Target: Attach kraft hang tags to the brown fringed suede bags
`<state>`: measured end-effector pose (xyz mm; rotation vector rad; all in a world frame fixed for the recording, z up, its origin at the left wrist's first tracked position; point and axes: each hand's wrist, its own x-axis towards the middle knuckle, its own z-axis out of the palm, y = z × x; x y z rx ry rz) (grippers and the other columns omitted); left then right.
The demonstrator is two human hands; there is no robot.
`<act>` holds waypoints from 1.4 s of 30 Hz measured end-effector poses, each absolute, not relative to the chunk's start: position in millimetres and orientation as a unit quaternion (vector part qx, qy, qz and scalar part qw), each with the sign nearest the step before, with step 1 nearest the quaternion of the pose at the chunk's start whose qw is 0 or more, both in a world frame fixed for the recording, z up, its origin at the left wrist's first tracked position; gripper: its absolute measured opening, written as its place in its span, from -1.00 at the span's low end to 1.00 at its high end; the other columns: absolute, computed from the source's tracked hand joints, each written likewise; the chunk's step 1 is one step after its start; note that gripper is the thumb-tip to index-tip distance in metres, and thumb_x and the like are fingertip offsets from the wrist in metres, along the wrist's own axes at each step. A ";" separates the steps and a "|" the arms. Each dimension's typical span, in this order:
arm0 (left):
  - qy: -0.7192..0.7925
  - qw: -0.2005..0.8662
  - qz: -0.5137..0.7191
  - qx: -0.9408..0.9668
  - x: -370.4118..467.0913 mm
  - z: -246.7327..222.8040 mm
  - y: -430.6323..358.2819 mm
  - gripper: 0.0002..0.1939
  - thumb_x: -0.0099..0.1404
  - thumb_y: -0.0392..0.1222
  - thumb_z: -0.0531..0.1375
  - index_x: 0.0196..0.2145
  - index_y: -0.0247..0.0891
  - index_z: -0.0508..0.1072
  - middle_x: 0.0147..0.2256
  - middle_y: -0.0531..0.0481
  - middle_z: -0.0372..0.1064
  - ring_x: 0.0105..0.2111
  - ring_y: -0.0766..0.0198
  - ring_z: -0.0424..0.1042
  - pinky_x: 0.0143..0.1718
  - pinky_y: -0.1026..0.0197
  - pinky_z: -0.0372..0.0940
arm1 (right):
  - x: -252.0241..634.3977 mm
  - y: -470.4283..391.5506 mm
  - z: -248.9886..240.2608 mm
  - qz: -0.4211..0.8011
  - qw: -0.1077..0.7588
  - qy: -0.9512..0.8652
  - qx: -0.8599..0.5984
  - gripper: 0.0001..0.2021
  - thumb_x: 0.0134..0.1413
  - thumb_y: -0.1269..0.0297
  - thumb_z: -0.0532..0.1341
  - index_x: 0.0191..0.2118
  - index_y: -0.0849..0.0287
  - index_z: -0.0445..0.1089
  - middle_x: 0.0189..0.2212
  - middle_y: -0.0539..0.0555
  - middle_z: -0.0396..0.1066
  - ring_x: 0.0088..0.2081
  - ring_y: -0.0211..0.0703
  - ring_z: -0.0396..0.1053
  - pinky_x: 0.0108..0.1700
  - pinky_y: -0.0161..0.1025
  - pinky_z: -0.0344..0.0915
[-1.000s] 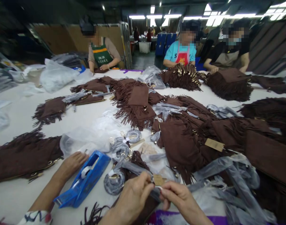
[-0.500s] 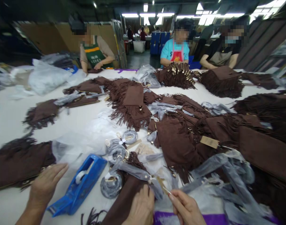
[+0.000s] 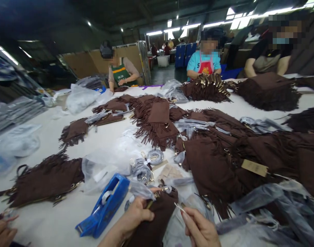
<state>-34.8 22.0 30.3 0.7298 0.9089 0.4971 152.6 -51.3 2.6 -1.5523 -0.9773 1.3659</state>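
My left hand is closed on the upper end of a brown fringed bag, near its metal ring and a plastic-wrapped strap. Just to the right, my right hand pinches a thin white string between thumb and fingertips, apart from the bag. Left of my hands lies a blue tape dispenser. Coiled grey straps with gold clips rest behind the bag.
Brown fringed bags are heaped at centre and right, one with a tan tag. Another bag lies left. A co-worker's hand shows at bottom left. Three people stand across the white table.
The view has turned left. My left hand has gone from lying flat on the bag to gripping its raised top end. The co-worker's hand has moved away toward the lower left.
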 end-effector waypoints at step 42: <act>0.400 0.800 0.188 0.407 -47.6 28.1 21.7 -0.21 -0.21 -0.32 0.17 0.08 -0.16 0.22 -0.06 -0.02 0.31 -0.04 0.01 0.22 0.03 -0.01 0.08 | 155.1 5.3 32.5 0.149 0.199 -0.796 -0.552 -0.68 0.26 0.35 -0.12 -0.30 0.12 0.37 -0.55 -0.01 0.36 -0.55 -0.26 0.33 -0.50 -0.33 0.02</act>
